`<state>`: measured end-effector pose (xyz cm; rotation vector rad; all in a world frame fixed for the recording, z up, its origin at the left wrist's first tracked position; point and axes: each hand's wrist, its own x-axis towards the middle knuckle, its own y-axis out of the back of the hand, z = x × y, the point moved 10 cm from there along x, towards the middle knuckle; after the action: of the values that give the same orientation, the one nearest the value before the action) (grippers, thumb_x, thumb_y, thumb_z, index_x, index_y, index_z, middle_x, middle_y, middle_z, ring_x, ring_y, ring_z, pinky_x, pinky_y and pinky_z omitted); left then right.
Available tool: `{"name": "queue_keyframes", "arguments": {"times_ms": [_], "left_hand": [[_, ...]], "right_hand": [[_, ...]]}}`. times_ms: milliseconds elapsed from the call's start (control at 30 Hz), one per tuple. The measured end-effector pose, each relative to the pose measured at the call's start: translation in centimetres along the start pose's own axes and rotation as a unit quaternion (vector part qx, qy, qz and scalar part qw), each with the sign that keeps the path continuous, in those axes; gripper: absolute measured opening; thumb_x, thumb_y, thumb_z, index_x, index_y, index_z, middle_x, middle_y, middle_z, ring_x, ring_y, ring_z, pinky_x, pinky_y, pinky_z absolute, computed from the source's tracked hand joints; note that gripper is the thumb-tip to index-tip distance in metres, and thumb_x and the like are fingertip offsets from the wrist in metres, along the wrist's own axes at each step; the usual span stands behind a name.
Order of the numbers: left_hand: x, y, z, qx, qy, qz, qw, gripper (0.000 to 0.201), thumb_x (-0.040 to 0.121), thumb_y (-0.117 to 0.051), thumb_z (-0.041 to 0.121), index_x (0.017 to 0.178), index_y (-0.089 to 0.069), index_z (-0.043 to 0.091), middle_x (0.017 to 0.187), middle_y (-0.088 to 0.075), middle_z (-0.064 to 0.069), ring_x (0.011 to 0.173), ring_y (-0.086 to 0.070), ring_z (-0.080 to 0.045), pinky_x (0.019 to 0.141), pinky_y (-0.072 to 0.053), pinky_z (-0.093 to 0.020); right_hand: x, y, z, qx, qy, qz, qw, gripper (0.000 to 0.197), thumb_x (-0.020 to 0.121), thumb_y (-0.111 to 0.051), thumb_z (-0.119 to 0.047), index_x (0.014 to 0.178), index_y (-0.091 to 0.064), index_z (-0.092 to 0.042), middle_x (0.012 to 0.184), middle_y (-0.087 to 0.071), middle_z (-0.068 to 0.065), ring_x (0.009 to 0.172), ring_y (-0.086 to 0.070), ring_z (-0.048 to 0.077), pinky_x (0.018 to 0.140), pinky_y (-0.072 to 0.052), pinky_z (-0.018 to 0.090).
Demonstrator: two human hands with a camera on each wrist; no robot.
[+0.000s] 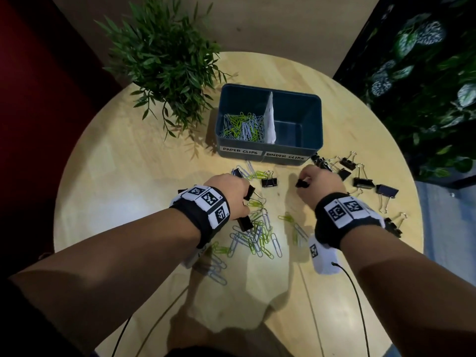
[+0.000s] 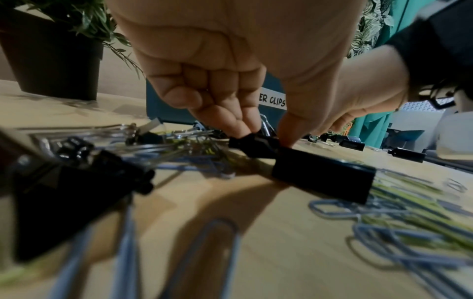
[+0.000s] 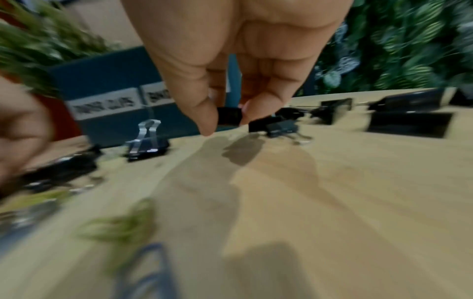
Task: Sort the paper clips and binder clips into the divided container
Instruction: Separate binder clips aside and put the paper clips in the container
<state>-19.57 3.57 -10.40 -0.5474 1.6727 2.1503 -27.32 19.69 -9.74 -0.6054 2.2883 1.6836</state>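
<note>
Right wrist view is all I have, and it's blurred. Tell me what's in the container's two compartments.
Observer: In the head view, the container has a heap of paper clips in its left compartment, labelled PAPER CLIPS. The binder-clip compartment is empty.
Operator: Report the left hand.
Observer: The left hand pinches a black binder clip down at the table.

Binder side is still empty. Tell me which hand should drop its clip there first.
Probably right. The right hand already pinches a binder clip just in front of the empty binder compartment; the left hand is farther off.
</note>
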Motion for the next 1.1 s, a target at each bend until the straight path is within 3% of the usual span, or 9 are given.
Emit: {"name": "queue_keyframes", "arguments": {"times_ms": [200, 300, 500, 633, 700, 800, 933, 1000, 1100], "left_hand": [[-0.3, 3.2, 0.0, -0.107, 0.022, 0.113, 0.988, 0.022, 0.072, -0.066, 0.038, 0.087, -0.06, 0.024, 0.086, -0.068, 0.008, 0.083, -0.061, -0.017, 0.074, -0.053, -0.031], [-0.2, 5.1, 1.9, -0.163, -0.006, 0.161, 0.973, 0.021, 0.072, -0.067, 0.037, 0.088, -0.061, 0.025, 0.083, -0.066, 0.011, 0.081, -0.062, -0.014, 0.076, -0.054, -0.029], [1.2, 5.0, 5.7, -0.213, -0.056, 0.157, 0.963, 0.02, 0.073, -0.07, 0.027, 0.091, -0.064, 0.02, 0.088, -0.065, 0.004, 0.087, -0.062, -0.018, 0.08, -0.052, -0.028], [1.5, 4.0, 5.3, -0.27, -0.058, 0.163, 0.947, 0.024, 0.079, -0.071, 0.023, 0.101, -0.061, 0.021, 0.109, -0.059, 0.007, 0.096, -0.058, -0.011, 0.091, -0.05, -0.029], [2.2, 3.8, 3.9, -0.215, -0.019, 0.179, 0.96, 0.027, 0.085, -0.064, 0.023, 0.111, -0.058, 0.021, 0.124, -0.054, 0.002, 0.104, -0.057, -0.015, 0.094, -0.048, -0.032], [3.8, 2.6, 3.1, -0.131, 0.01, 0.129, 0.983, 0.041, 0.09, -0.059, 0.026, 0.13, -0.05, 0.022, 0.141, -0.046, -0.004, 0.125, -0.048, -0.023, 0.104, -0.042, -0.035], [4.5, 2.0, 3.4, -0.103, 0.006, 0.088, 0.991, 0.028, 0.092, -0.055, 0.023, 0.119, -0.06, 0.02, 0.124, -0.061, -0.005, 0.112, -0.056, -0.025, 0.095, -0.048, -0.035], [4.4, 2.2, 3.4, -0.116, 0.013, 0.098, 0.988, 0.017, 0.09, -0.056, 0.022, 0.105, -0.066, 0.02, 0.11, -0.067, -0.005, 0.101, -0.06, -0.024, 0.088, -0.051, -0.034], [4.2, 2.3, 3.7, -0.204, 0.018, 0.105, 0.973, 0.007, 0.086, -0.064, 0.021, 0.091, -0.068, 0.021, 0.091, -0.069, -0.001, 0.087, -0.064, -0.02, 0.081, -0.053, -0.03]], "right_hand": [[0.7, 1.8, 1.7, 0.017, -0.002, 0.043, 0.999, 0.026, 0.086, -0.062, -0.024, 0.111, -0.064, -0.018, 0.113, -0.062, 0.007, 0.092, -0.059, 0.024, 0.077, -0.046, 0.027], [-0.3, 1.0, 0.0, 0.14, 0.031, 0.032, 0.989, 0.023, 0.086, -0.064, -0.034, 0.101, -0.067, -0.017, 0.092, -0.066, 0.001, 0.079, -0.06, 0.018, 0.073, -0.05, 0.026], [-1.3, -2.3, -0.9, 0.452, -0.033, -0.056, 0.89, 0.013, 0.09, -0.059, -0.007, 0.078, -0.064, -0.008, 0.065, -0.061, 0.009, 0.048, -0.056, 0.015, 0.046, -0.051, 0.026], [0.2, -0.6, 3.8, 0.374, -0.108, 0.012, 0.921, 0.018, 0.089, -0.058, -0.005, 0.075, -0.06, -0.016, 0.071, -0.064, 0.006, 0.06, -0.064, 0.019, 0.061, -0.06, 0.029], [1.0, 0.7, 6.6, 0.313, -0.146, 0.053, 0.937, 0.019, 0.089, -0.058, -0.013, 0.074, -0.06, -0.023, 0.071, -0.069, 0.004, 0.073, -0.07, 0.022, 0.076, -0.059, 0.04], [1.3, 1.4, 8.2, 0.277, -0.161, 0.053, 0.946, 0.009, 0.086, -0.062, -0.015, 0.091, -0.067, -0.021, 0.087, -0.072, 0.005, 0.086, -0.071, 0.021, 0.083, -0.057, 0.037], [0.5, 2.6, 7.6, 0.207, -0.134, 0.084, 0.965, 0.031, 0.087, -0.06, -0.017, 0.117, -0.063, -0.022, 0.092, -0.065, 0.002, 0.084, -0.066, 0.022, 0.077, -0.053, 0.029], [-0.2, 2.7, 5.9, 0.161, -0.091, 0.096, 0.978, 0.036, 0.085, -0.062, -0.016, 0.12, -0.061, -0.025, 0.114, -0.061, 0.003, 0.095, -0.061, 0.022, 0.081, -0.051, 0.029], [-1.4, 0.4, 1.7, 0.138, 0.016, 0.018, 0.99, 0.047, 0.08, -0.069, -0.02, 0.126, -0.056, -0.025, 0.121, -0.056, 0.0, 0.102, -0.056, 0.016, 0.085, -0.047, 0.026]]}}
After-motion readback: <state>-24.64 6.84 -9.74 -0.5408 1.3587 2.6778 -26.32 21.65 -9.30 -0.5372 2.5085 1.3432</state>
